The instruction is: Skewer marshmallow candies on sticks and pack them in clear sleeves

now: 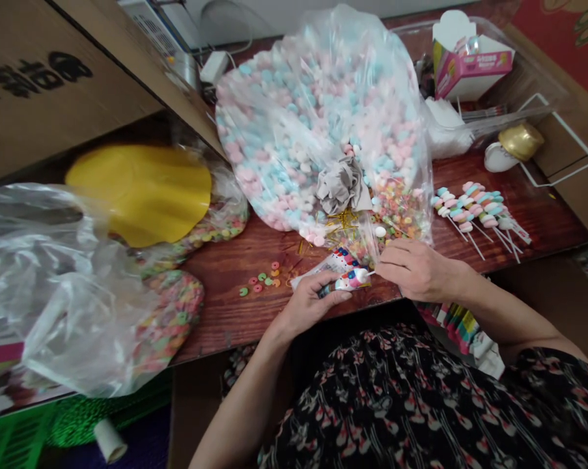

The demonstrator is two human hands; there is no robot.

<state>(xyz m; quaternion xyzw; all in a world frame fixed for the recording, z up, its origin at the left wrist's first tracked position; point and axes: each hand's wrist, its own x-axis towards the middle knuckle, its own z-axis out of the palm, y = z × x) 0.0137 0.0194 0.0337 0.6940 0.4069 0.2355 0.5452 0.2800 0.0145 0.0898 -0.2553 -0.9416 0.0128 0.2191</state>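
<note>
My left hand [318, 296] is closed on a small plastic candy bag [345, 260] printed in red, blue and white. A white stick [370, 273] juts from its right end and meets the pinched fingertips of my right hand [411, 266]. What is inside the bag is hard to make out. Just behind my hands lie gold twist ties [343, 220], a crumpled grey paper [340, 184] and a clear bag of ring candies [400, 202]. Loose candy rings [258, 287] are left of my left hand. Marshmallow skewers [474, 207] lie to the right.
A large clear bag of pastel marshmallows [294, 124] fills the table's back. Left are a yellow round sheet [142, 192], a plastic bag [88, 312] and a cardboard box [54, 85]. A clear bin [532, 91], a pink-white carton [479, 71] and a gold-coloured cup [521, 141] stand right.
</note>
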